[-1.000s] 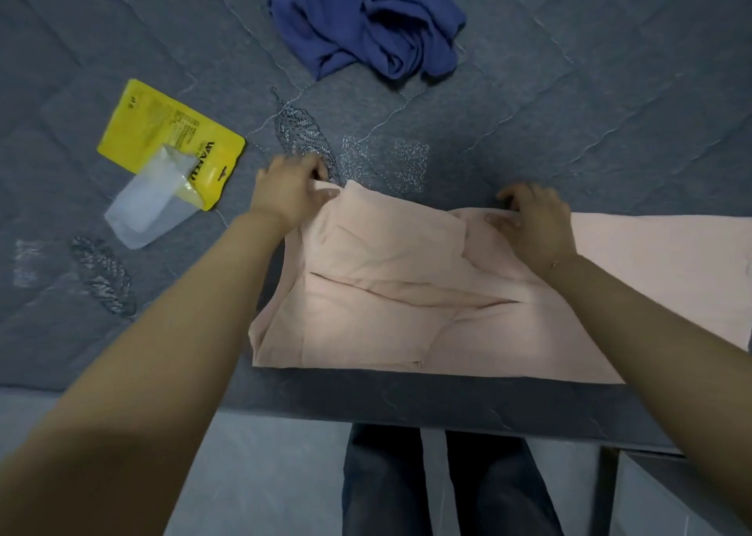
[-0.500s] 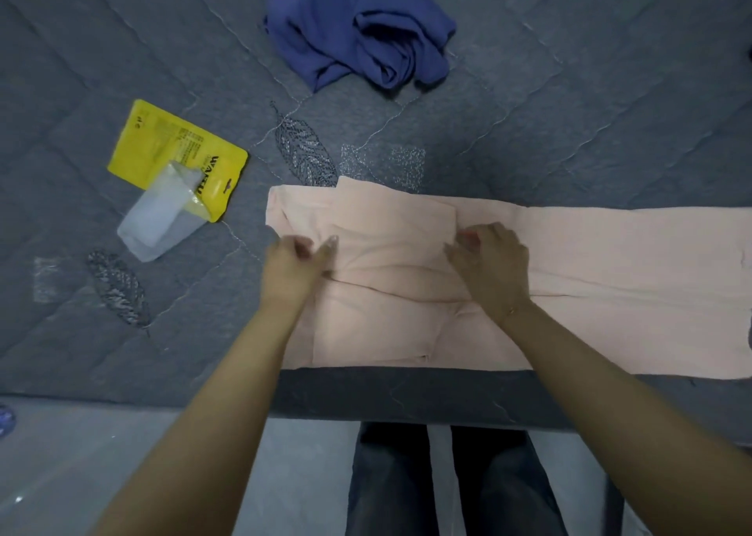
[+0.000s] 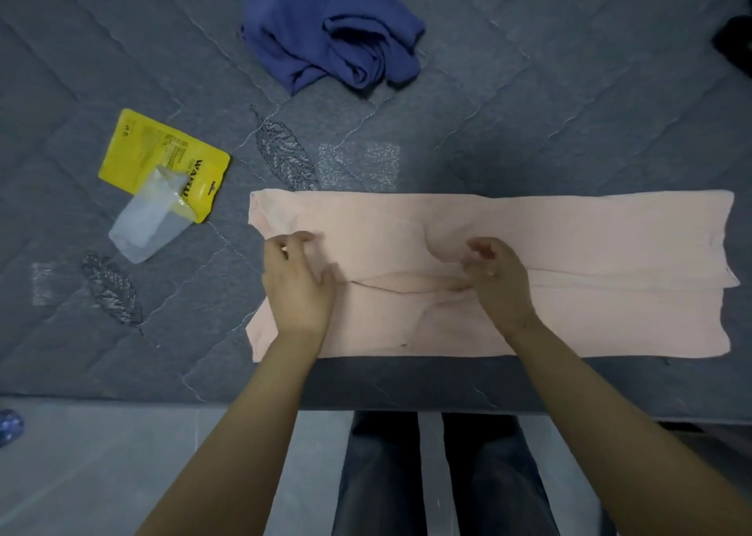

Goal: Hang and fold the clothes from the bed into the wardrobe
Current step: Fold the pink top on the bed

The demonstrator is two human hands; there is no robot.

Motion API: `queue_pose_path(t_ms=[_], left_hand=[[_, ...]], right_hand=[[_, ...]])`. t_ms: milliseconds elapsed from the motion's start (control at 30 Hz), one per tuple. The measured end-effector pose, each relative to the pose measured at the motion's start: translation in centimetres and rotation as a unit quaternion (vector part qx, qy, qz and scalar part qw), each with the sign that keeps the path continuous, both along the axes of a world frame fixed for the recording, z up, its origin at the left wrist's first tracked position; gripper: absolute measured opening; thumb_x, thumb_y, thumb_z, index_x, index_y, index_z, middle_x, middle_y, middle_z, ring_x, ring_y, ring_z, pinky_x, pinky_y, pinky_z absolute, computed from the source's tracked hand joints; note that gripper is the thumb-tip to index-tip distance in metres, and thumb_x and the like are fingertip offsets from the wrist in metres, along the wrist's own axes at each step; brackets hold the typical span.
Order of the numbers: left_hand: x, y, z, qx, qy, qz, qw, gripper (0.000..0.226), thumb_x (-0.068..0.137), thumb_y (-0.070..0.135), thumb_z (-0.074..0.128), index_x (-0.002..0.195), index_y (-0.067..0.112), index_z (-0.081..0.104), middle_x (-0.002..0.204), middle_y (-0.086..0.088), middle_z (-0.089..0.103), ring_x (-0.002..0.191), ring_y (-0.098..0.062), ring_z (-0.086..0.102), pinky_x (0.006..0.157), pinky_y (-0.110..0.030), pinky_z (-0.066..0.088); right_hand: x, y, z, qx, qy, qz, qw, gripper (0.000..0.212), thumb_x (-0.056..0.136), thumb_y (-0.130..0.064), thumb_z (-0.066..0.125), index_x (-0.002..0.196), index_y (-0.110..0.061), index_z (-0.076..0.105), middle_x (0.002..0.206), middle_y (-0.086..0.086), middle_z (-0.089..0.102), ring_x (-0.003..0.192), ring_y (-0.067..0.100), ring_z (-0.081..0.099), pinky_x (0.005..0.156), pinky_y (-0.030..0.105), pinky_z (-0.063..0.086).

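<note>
While left fingers (image 3: pixel 303 239) spread, right fingers (image 3: pixel 478 250) pinch the pink garment (image 3: pixel 569 242).

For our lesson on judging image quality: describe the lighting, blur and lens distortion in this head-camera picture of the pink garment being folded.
Head view: dim, even light with soft shadows and no glare; the right hand has smeared fingers, while the left hand is sharper; the pink garment looks crisp; wide-angle bending curves the bed quilting towards the corners.
</note>
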State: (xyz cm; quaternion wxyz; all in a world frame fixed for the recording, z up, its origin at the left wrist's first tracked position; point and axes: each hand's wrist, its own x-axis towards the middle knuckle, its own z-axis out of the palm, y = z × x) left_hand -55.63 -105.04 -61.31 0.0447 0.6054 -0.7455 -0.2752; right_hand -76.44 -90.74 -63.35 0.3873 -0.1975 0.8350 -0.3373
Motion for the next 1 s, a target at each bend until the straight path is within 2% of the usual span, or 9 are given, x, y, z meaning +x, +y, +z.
queue_pose_path(t_ms=[67,200,333,500,633,733,867,933,1000], left_hand=[[-3.7,1.3,0.8,0.0,0.017,-0.095,0.995,0.039,0.075,0.004,0.072,0.112,0.008,0.061,0.115,-0.016,0.051,0.104,-0.033,0.051,0.088,-0.041,0.043],[-13.5,5.9,1.1,0.104,0.04,-0.286,0.952,0.034,0.083,0.004,0.065,0.117,0.01,0.063,0.12,-0.012,0.055,0.108,-0.03,0.053,0.094,-0.04,0.044],[-24.3,10.2,-0.4,0.099,0.03,-0.434,0.895,0.035,0.093,0.02,0.059,0.128,0.018,0.057,0.132,-0.005,0.051,0.118,-0.024,0.047,0.096,-0.033,0.035],[-36.8,12.4,-3.3,0.079,-0.032,-0.461,0.883,0.062,0.091,0.041,0.062,0.145,0.023,0.037,0.142,-0.006,0.039,0.132,-0.026,0.033,0.102,-0.035,0.026],[-43.1,14.1,-5.4,0.222,-0.091,-0.457,0.857,0.086,0.082,0.049,0.073,0.149,0.026,0.024,0.146,-0.008,0.029,0.135,-0.025,0.031,0.108,-0.033,0.029],[-46.4,15.9,-6.1,0.312,-0.028,-0.412,0.856,0.057,0.083,0.036,0.076,0.127,0.013,0.047,0.119,0.0,0.052,0.106,-0.016,0.05,0.079,-0.021,0.036],[-47.9,16.5,-5.3,0.355,0.013,-0.378,0.855,0.021,0.089,0.025,0.071,0.082,0.013,0.055,0.078,0.0,0.051,0.072,-0.014,0.046,0.056,-0.018,0.034],[-47.8,16.0,-3.8,0.374,0.037,-0.386,0.842,0.017,0.09,0.021,0.07,0.082,0.011,0.059,0.074,-0.001,0.051,0.063,-0.01,0.045,0.052,-0.014,0.034],[-47.2,14.9,-1.6,0.398,0.063,-0.39,0.828,0.013,0.089,0.019,0.071,0.092,0.007,0.065,0.079,-0.003,0.06,0.065,-0.01,0.053,0.058,-0.016,0.042]], right_hand=[[-1.1,2.9,1.0,-0.013,-0.007,-0.059,0.998,0.022,0.096,-0.012,0.057,0.117,-0.017,0.061,0.118,-0.004,0.059,0.107,0.009,0.052,0.084,0.0,0.036],[-4.8,9.7,2.3,-0.001,-0.076,-0.252,0.965,0.018,0.095,-0.006,0.057,0.11,-0.012,0.066,0.108,0.001,0.065,0.099,0.012,0.056,0.088,0.013,0.046],[-9.4,16.6,1.6,0.057,-0.153,-0.516,0.841,0.034,0.094,-0.01,0.061,0.127,-0.005,0.056,0.13,0.012,0.057,0.11,0.02,0.052,0.108,0.038,0.042],[-14.0,21.5,-0.2,0.043,-0.296,-0.7,0.649,0.047,0.084,-0.023,0.075,0.126,-0.011,0.059,0.125,0.01,0.057,0.113,0.024,0.054,0.095,0.037,0.051],[-14.6,22.8,-1.1,-0.007,-0.302,-0.705,0.641,0.019,0.082,-0.021,0.078,0.095,-0.013,0.067,0.109,0.007,0.066,0.092,0.018,0.062,0.071,0.023,0.052],[-14.7,24.3,-1.6,-0.065,-0.33,-0.679,0.652,0.015,0.086,-0.022,0.074,0.098,-0.017,0.067,0.111,0.006,0.068,0.099,0.019,0.064,0.077,0.024,0.053],[-15.4,24.6,-2.0,-0.126,-0.342,-0.642,0.674,0.026,0.087,-0.028,0.072,0.112,-0.022,0.067,0.113,0.001,0.07,0.104,0.017,0.064,0.081,0.027,0.055],[-16.1,24.0,-1.4,-0.13,-0.317,-0.646,0.682,0.022,0.09,-0.028,0.068,0.111,-0.022,0.066,0.112,0.001,0.07,0.101,0.015,0.064,0.074,0.023,0.055],[-16.3,23.3,-0.4,-0.097,-0.199,-0.647,0.729,0.016,0.093,-0.027,0.065,0.104,-0.016,0.069,0.107,0.004,0.069,0.09,0.01,0.062,0.072,0.019,0.054]])
